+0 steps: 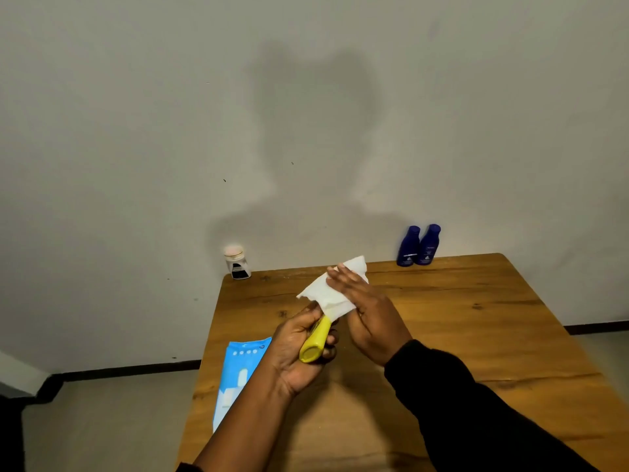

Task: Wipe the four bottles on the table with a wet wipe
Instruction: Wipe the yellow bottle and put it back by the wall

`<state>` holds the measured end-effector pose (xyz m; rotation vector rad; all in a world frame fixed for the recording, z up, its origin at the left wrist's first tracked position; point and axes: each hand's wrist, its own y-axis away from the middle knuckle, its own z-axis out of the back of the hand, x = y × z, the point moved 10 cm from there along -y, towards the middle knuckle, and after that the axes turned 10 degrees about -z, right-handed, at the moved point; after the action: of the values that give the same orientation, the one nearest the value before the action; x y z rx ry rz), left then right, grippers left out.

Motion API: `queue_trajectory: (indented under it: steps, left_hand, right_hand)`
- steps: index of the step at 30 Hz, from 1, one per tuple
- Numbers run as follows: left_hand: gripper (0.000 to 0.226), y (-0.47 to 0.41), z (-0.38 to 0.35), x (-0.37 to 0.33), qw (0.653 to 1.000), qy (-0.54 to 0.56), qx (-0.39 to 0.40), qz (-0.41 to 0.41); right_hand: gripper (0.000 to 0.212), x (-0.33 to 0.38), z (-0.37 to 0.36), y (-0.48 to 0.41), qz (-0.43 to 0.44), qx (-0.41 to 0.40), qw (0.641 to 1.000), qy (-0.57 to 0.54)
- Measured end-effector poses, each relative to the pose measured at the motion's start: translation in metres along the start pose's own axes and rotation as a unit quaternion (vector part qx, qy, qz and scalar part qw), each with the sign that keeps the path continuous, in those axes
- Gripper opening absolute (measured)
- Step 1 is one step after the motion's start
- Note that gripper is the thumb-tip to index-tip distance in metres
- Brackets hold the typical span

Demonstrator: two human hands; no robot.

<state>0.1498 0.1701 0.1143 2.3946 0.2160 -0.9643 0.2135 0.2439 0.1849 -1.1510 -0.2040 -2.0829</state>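
My left hand grips the yellow bottle; my right hand presses the wet wipe flat against it. Once wet, the bottle could slip toward six o'clock.

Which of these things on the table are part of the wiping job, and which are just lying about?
In the job: yellow bottle in the left hand; wet wipe under the right hand; two blue bottles; white bottle, waiting at the back.
Lying about: blue wipes packet, untouched at the table edge.
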Motion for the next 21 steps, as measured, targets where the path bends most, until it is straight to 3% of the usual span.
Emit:
queue_trajectory:
  steps: [5, 7, 9, 11, 13, 14, 17, 19, 21]
  left_hand:
    - [0.031, -0.003, -0.001, 0.0, 1.0, 0.013, -0.007, 0.005]
    - [0.031, -0.002, 0.002, -0.002, 0.997, 0.07, -0.025, 0.004]
    - [0.035, 0.007, 0.018, -0.004, 0.99, 0.116, -0.081, 0.006]
    - [0.04, -0.003, 0.054, 0.001, 0.973, 0.133, -0.188, -0.034]
    - [0.054, -0.017, 0.06, -0.004, 0.95, 0.235, -0.192, -0.077]
    - [0.053, -0.023, 0.076, -0.009, 0.94, 0.197, -0.245, -0.131]
    - [0.011, -0.022, 0.04, 0.007, 0.979, 0.117, -0.167, 0.018]
    - [0.008, -0.014, 0.034, 0.004, 0.985, 0.097, -0.141, 0.035]
    - [0.015, -0.015, 0.026, 0.004, 0.986, 0.112, -0.12, 0.025]
  right_hand:
    - [0.061, -0.003, -0.002, 0.0, -0.018, 0.0, 1.0, -0.017]
    - [0.058, 0.01, -0.014, 0.018, -0.002, 0.014, 0.999, -0.036]
    - [0.054, 0.025, -0.025, 0.039, 0.02, 0.02, 0.998, -0.064]
    - [0.049, 0.036, -0.029, 0.056, 0.042, 0.02, 0.995, -0.09]
    - [0.044, 0.036, -0.026, 0.059, 0.026, 0.012, 0.986, -0.165]
    - [0.041, 0.031, -0.021, 0.056, -0.008, 0.006, 0.972, -0.234]
    - [0.026, -0.004, -0.006, 0.046, -0.152, -0.056, 0.884, -0.439]
    - [0.022, -0.026, 0.0, 0.045, -0.225, -0.098, 0.832, -0.497]
    - [0.022, -0.031, 0.005, 0.045, -0.235, -0.111, 0.843, -0.472]
